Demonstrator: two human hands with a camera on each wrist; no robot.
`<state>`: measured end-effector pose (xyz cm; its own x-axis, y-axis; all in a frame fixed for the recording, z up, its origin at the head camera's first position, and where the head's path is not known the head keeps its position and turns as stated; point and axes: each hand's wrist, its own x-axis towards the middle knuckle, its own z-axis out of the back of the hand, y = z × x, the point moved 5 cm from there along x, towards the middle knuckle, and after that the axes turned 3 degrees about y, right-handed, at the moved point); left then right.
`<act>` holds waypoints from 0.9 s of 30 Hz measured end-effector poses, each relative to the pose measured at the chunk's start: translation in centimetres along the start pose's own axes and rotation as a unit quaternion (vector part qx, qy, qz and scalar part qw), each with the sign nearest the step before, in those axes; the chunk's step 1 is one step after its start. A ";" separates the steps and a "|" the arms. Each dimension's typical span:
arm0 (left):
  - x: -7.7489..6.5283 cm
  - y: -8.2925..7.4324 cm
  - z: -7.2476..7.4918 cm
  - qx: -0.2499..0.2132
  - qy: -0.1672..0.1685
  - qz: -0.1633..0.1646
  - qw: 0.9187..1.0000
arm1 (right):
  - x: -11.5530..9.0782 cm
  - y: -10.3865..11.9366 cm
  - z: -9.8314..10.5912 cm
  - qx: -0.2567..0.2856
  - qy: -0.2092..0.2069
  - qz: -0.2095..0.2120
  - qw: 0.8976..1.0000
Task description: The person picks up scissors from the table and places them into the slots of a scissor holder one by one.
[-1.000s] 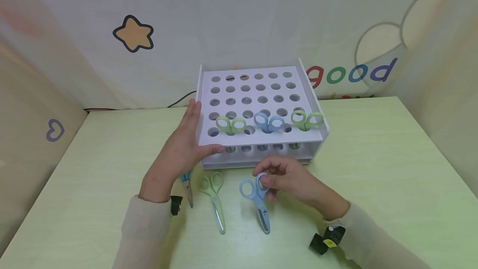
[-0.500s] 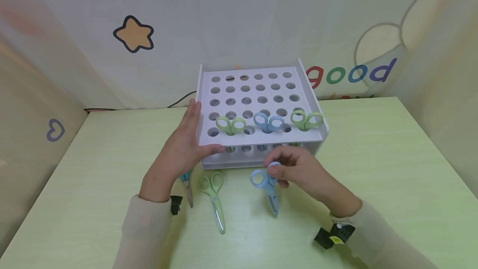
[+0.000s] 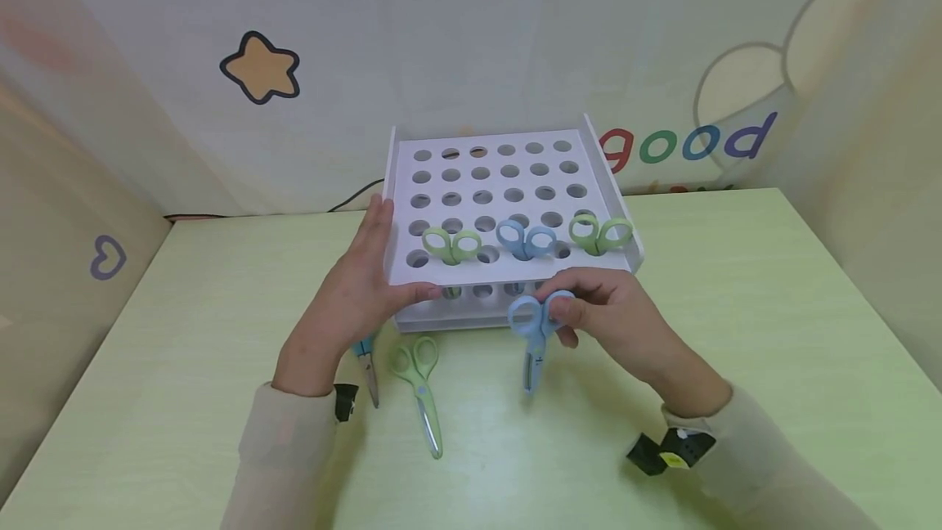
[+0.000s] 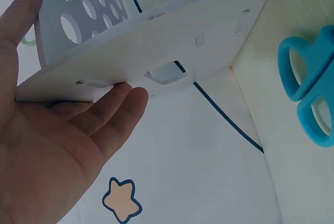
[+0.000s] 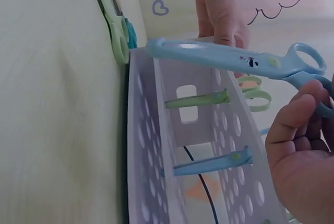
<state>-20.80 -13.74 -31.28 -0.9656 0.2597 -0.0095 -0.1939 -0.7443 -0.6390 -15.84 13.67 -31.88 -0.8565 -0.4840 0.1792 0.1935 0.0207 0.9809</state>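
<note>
The right hand [image 3: 614,321] pinches the light-blue scissors [image 3: 536,340] by one handle loop, blades hanging down before the white perforated rack [image 3: 500,271], while the left hand [image 3: 349,297] spreads wide against its left side. Good handling here calls for a steady pinch, an upright blade and a well-braced rack, though the gap between tips and rack is hard to judge. Green scissors [image 3: 423,391] and teal-handled scissors [image 3: 365,348] lie on the pale-green tabletop [image 3: 736,350], below a cloth-like backdrop [image 3: 441,39] printed with a star [image 3: 260,68].
</note>
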 end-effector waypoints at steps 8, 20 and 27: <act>0.1 0.0 0.1 0.000 -0.003 0.000 1.000 | -0.3 2.8 2.1 0.039 -0.067 0.094 0.993; 0.1 0.3 -0.2 -0.007 0.000 0.006 1.000 | -0.8 7.0 6.3 0.205 -0.076 0.241 0.946; 0.1 0.1 -0.1 -0.007 0.000 0.002 1.000 | 0.0 9.0 8.3 0.228 -0.119 0.270 0.928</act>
<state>-20.88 -13.73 -31.48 -0.9663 0.2571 -0.0113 -0.1883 -0.7363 -0.6499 -18.10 21.09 -22.40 -0.7856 -0.0892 0.6122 0.4494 0.5979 0.6638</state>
